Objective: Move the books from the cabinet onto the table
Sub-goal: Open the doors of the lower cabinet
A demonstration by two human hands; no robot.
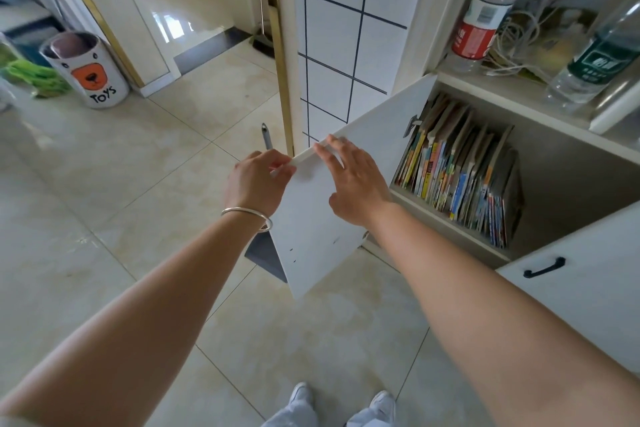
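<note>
A row of thin, colourful books (457, 180) stands leaning inside the lower compartment of a white cabinet (561, 184) on the right. The compartment's white door (318, 229) is swung open to the left. My left hand (256, 184), with a silver bangle on the wrist, grips the door's top outer corner, fingers curled over the edge. My right hand (353, 180) lies on the door's inner face with straight fingers reaching its top edge. Neither hand touches the books.
The shelf above holds plastic bottles (478, 28) and tangled white cables (519, 42). A second door with a black handle (543, 267) is at the right. A white "TOYS" bin (90, 69) stands far left on the tiled floor. My feet (343, 402) show at the bottom.
</note>
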